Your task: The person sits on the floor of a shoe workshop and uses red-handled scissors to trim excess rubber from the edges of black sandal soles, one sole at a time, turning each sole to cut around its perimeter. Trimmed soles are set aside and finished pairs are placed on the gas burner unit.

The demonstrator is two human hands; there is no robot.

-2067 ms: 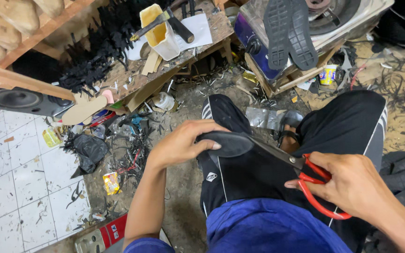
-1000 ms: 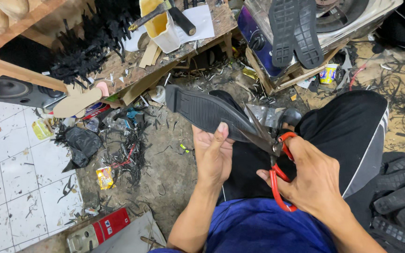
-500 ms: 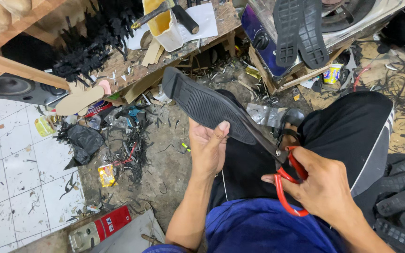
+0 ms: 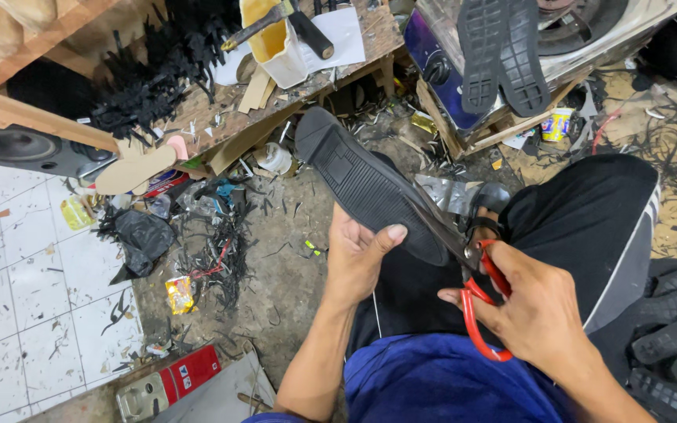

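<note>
My left hand [image 4: 358, 254] grips the near end of a black rubber shoe sole [image 4: 362, 182], tread side up, tilted away toward the workbench. My right hand [image 4: 538, 313] holds red-handled scissors [image 4: 479, 301] with fingers through the loops. The dark blades [image 4: 442, 223] run along the sole's right edge and touch it. Both hands are over my lap, above black trousers [image 4: 589, 227] and a blue shirt [image 4: 440, 388].
A low wooden workbench [image 4: 221, 117] carries black rubber scraps, a yellow-white container [image 4: 276, 39] and a hammer. Two black soles [image 4: 503, 51] lie on a box behind. Offcuts and litter cover the dirt floor [image 4: 221, 258]. White tiles [image 4: 33, 298] are left; black treaded soles [image 4: 671, 345] lie right.
The sole has swung from lying across my lap to pointing away toward the bench. My left hand moved to its near end, and the scissors came up against its right edge.
</note>
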